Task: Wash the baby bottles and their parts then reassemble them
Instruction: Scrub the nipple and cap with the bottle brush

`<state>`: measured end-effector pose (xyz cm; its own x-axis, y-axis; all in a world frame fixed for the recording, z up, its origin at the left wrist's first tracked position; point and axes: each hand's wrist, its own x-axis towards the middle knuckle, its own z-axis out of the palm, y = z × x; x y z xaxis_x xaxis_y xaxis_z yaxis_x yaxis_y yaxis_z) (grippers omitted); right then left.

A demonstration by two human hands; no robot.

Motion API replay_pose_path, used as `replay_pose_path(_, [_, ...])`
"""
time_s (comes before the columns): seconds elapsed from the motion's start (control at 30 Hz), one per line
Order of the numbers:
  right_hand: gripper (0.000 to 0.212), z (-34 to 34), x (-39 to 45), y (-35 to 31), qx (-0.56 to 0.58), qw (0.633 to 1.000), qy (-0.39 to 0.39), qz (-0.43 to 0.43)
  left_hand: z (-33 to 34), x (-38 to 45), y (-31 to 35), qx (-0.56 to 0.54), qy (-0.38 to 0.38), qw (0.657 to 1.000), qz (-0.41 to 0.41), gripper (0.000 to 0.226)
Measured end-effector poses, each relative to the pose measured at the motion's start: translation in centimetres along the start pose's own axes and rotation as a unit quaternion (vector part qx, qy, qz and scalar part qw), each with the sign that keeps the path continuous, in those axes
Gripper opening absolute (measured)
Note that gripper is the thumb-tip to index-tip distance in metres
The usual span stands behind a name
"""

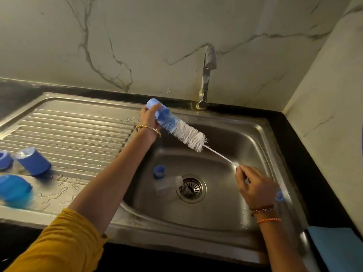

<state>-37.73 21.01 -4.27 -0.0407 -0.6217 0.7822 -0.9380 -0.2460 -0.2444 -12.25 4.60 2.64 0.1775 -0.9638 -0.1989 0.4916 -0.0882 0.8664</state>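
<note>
- Head view: the left hand (150,118) curls around a blue bottle cap (159,112), held above the far left edge of the sink basin (225,216).
- The right hand (255,188) pinches the wire handle of a bottle brush (188,134); its bristle tip sits inside the cap, and the rest of the bristles trail out towards the right hand.
- Below both grips, a clear bottle (169,185) lies on its side by the drain (191,188), with a blue collar ring (159,171) just beside it.
- Left of the left arm, another blue cap (33,161) rests on the wet draining board (78,124).
- Judged step: scrubbing the cap's inside. Next likely calls for rinsing under the tap (206,79), which shows no running water.
</note>
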Motion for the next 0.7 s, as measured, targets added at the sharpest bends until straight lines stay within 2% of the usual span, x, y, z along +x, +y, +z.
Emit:
replay_pose_path(0.07, [0.03,0.2,0.0,-1.0,-0.002,1.0,-0.019,0.019,0.2,0.4,-0.6,0.007,0.017,1.0,0.015,0.035])
replay_pose_path(0.1, [0.032,0.3,0.0,-1.4,0.015,0.998,-0.047,0.05,0.5,0.3,-0.3,0.007,0.0,1.0,0.024,0.034])
replay_pose_path(0.13, [0.033,0.3,0.1,-2.0,0.047,0.99,-0.088,0.101,0.6,-0.1,0.4,0.022,-0.068,0.996,0.044,0.034])
replay_pose_path(0.17, [0.033,0.3,0.3,-2.5,0.099,0.971,-0.132,0.171,0.3,0.7,0.3,-0.016,-0.173,0.984,0.049,0.038])
replay_pose_path(0.2, [0.033,0.4,0.6,-2.7,0.183,0.932,-0.179,0.258,-0.9,1.4,-0.6,-0.054,-0.185,0.981,0.031,0.05])
replay_pose_path(0.23, [0.034,0.3,1.0,-2.8,0.282,0.864,-0.226,0.35,-1.6,1.3,-0.9,-0.064,-0.183,0.981,-0.005,0.065])
replay_pose_path(0.27, [0.035,0.1,1.5,-2.7,0.362,0.772,-0.281,0.44,-1.7,0.3,-0.3,-0.028,-0.178,0.984,0.007,0.072])
replay_pose_path(0.3, [0.035,0.0,1.8,-2.6,0.41,0.676,-0.338,0.511,-1.2,-0.3,-0.2,-0.018,-0.136,0.991,-0.009,0.073])
replay_pose_path(0.33, [0.035,-0.1,1.8,-2.3,0.428,0.601,-0.387,0.553,-1.4,-0.4,-0.6,-0.04,-0.136,0.99,-0.017,0.074])
replay_pose_path(0.37, [0.033,-0.1,1.7,-2.1,0.431,0.567,-0.418,0.564,-1.8,-1.1,-1.2,-0.066,-0.149,0.986,-0.019,0.078])
replay_pose_path(0.4, [0.031,0.0,1.7,-1.9,0.424,0.568,-0.43,0.559,-1.9,-0.9,-1.3,-0.077,-0.14,0.987,-0.019,0.083])
replay_pose_path(0.43, [0.029,0.4,1.6,-1.8,0.409,0.597,-0.426,0.542,-1.9,-1.3,-1.4,-0.077,-0.116,0.99,-0.001,0.088])
replay_pose_path(0.5, [0.016,0.8,1.4,-2.1,0.357,0.703,-0.39,0.476,-1.3,-1.6,-1.1,-0.107,-0.053,0.993,-0.002,0.096])
replay_pose_path(0.53, [0.008,0.8,1.3,-2.3,0.317,0.764,-0.362,0.429,-1.3,-1.3,-1.2,-0.13,-0.041,0.991,0.002,0.088])
replay_pose_path(0.6, [0.01,0.8,0.8,-2.3,0.195,0.886,-0.287,0.308,-1.3,-1.0,-1.5,-0.16,-0.01,0.987,0.018,0.057])
replay_pose_path(0.63, [0.01,0.6,0.5,-2.2,0.139,0.924,-0.243,0.259,-1.2,-0.9,-1.6,-0.163,-0.004,0.987,0.018,0.042])
replay_pose_path(0.7, [0.005,0.3,0.4,-1.8,0.063,0.965,-0.154,0.205,-0.8,-0.8,-1.4,-0.161,0.007,0.987,0.014,0.031])
